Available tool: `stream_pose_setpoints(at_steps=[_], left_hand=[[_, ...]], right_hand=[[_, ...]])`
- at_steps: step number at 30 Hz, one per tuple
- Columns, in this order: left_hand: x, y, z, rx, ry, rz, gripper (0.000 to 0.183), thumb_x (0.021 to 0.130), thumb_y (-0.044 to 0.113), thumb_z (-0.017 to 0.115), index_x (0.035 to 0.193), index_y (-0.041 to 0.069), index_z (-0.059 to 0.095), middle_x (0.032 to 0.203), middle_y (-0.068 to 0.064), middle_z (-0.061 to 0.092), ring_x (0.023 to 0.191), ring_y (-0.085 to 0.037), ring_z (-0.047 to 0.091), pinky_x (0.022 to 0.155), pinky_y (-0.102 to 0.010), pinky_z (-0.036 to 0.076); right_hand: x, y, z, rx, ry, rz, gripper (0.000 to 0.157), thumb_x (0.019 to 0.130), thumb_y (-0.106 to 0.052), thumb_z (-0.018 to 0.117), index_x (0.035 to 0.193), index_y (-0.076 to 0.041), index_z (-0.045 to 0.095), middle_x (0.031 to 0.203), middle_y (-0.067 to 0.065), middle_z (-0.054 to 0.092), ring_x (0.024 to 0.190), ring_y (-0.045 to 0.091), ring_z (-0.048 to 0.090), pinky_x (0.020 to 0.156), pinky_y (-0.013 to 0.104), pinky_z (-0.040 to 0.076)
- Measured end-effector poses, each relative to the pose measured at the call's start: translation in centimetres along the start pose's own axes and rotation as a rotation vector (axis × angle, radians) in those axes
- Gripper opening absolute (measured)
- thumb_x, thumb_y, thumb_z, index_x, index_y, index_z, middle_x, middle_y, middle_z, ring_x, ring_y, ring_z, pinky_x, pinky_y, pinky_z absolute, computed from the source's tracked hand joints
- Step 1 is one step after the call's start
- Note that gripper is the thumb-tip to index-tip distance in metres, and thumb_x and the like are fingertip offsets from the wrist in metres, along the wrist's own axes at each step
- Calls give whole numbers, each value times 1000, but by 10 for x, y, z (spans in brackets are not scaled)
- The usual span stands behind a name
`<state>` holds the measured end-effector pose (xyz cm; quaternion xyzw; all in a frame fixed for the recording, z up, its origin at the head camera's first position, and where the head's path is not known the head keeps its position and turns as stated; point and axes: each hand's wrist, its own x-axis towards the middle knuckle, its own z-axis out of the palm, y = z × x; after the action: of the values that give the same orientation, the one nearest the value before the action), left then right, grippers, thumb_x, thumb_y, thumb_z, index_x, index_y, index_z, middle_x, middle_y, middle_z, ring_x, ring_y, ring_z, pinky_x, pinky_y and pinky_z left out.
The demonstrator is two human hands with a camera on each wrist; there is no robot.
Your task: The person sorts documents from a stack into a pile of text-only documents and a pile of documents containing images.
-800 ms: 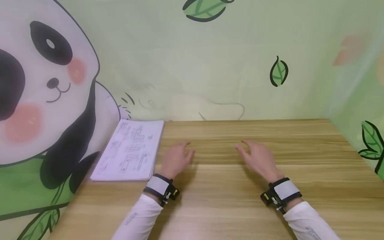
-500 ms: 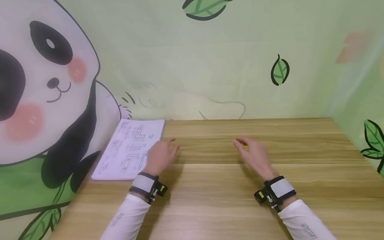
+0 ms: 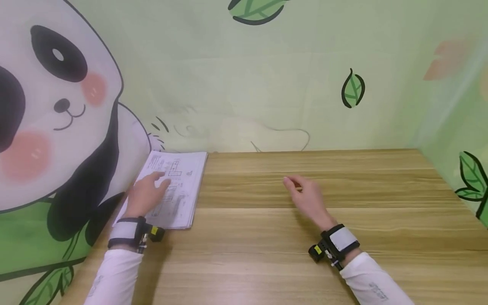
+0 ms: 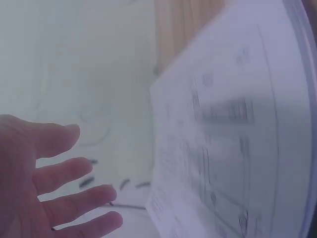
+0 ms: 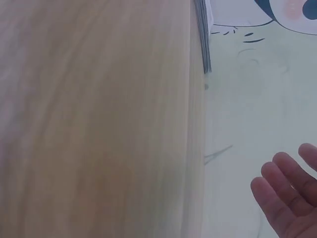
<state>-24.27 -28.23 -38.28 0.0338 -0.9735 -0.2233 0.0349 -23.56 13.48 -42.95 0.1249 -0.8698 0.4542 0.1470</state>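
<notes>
A stack of white paper sheets (image 3: 192,169) with printed line drawings lies at the left of the wooden table. Above its left part hangs my left hand (image 3: 146,192), thumb and fingers apart and holding nothing. The left wrist view shows the same hand (image 4: 69,188) with fingers loosely extended, off to the side of the blurred printed page (image 4: 233,124). My right hand (image 3: 309,197) hovers over the middle of the table, fingers gently bent and free of any object. In the right wrist view its relaxed fingers (image 5: 285,191) show at the lower right, away from the stack's edge (image 5: 203,37).
Wood-grained tabletop (image 3: 244,245) stretches from the paper stack to the right side. A green wall cloth (image 3: 259,84) with leaf prints stands behind the table, and a large printed panda (image 3: 68,106) covers its left side. Both wrists wear strapped cameras.
My left hand has moved left from beside the paper stack to over it. The right hand has shifted slightly left, its fingers drawing a little closer together. The stack stays in place.
</notes>
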Motion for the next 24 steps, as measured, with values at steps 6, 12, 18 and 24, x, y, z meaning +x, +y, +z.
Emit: stream_pose_setpoints(at_steps=[6, 12, 18, 24], left_hand=[[-4, -29, -13, -49, -90, -135, 72, 94, 51, 38, 144, 0, 29, 146, -30, 32, 130, -52, 30, 100, -68, 31], [1, -54, -8, -83, -118, -177, 71, 94, 44, 43, 144, -4, 26, 146, -33, 30, 130, -53, 29, 102, -68, 29], [4, -81, 2, -130, -160, -232, 70, 93, 38, 49, 144, -4, 24, 142, -34, 34, 124, -52, 36, 99, -67, 33], [5, -91, 11, -68, -218, -229, 68, 91, 33, 49, 138, -12, 28, 134, -39, 36, 114, -52, 41, 93, -67, 36]], right_hand=[[2, 1, 13, 88, -110, 31, 50, 92, -43, 51, 122, -5, 60, 117, 16, 66, 105, 28, 62, 85, 46, 55], [6, 0, 25, 118, -159, 98, 56, 91, -50, 48, 129, -10, 56, 128, 14, 60, 115, 27, 58, 91, 47, 52], [7, -7, 38, 149, -212, 101, 58, 91, -52, 45, 131, -10, 53, 133, 14, 57, 121, 29, 54, 98, 49, 47], [7, -12, 49, 173, -239, 144, 59, 92, -54, 42, 133, -12, 52, 139, 11, 52, 128, 30, 46, 105, 52, 39]])
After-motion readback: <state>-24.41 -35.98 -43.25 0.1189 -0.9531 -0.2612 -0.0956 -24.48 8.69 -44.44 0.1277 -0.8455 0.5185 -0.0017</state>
